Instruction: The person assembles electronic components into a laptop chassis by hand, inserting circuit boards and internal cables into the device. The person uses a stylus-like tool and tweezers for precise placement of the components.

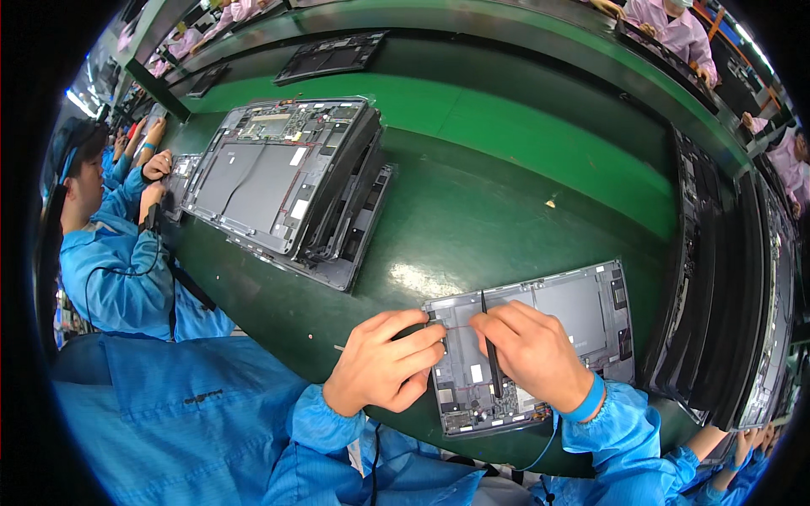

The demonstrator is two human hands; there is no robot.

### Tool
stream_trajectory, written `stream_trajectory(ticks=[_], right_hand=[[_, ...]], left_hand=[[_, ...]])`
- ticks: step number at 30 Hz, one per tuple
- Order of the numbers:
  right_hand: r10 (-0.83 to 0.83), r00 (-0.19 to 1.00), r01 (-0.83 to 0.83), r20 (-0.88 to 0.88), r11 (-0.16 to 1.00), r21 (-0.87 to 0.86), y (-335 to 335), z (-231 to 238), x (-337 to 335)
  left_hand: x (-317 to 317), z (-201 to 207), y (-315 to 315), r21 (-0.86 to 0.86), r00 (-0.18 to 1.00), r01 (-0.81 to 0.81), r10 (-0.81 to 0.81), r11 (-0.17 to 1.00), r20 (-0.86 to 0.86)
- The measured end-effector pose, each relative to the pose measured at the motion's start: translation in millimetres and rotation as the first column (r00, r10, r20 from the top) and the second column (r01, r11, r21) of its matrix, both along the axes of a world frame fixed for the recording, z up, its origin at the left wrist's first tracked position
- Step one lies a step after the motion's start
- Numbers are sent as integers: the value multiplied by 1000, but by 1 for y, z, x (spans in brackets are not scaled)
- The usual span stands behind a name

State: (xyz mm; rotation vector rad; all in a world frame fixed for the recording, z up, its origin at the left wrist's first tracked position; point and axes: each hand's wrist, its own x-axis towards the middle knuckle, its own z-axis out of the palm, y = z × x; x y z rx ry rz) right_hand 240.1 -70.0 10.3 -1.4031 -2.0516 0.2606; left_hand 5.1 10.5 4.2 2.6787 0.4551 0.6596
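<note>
An opened tablet-like device (570, 314) lies in front of me, its grey battery, circuit board and thin wires exposed. My right hand (533, 347) is over its middle, closed around black tweezers (493, 358) that lie across the device between thumb and fingers. At the device's left edge is my left hand (384, 361), fingers curled and fingertips at the casing's upper left corner. Whatever those fingers pinch is hidden. A thin metallic tip (339, 347) shows just left of that hand. A blue band (585, 400) with a cord circles my right wrist.
Stacked opened devices (261, 173) stand at the far left, and another tall stack (717, 287) at the right. One more device (331, 57) lies at the back on the green table (456, 202). A co-worker in blue (118, 253) sits at my left; people in pink work opposite.
</note>
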Motion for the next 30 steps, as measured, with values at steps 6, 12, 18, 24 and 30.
stream_trajectory(ticks=[6,12,18,24,30], right_hand=[[50,998,-52,-35,996,-68,-3,3,6],[43,997,-49,-64,994,-95,0,13,5],[-173,689,-272,-704,839,-472,35,15,9],[3,910,-150,-414,934,-323,45,1,16],[-100,839,-200,-536,859,-472,36,3,14]], left_hand=[[8,-6,9,-15,998,57,-57,998,39],[6,-10,11,-149,991,64,-46,987,126],[8,-11,17,-244,987,86,-49,966,154],[7,-13,17,-280,980,67,-11,958,198],[8,-14,16,-360,977,91,-13,929,212]])
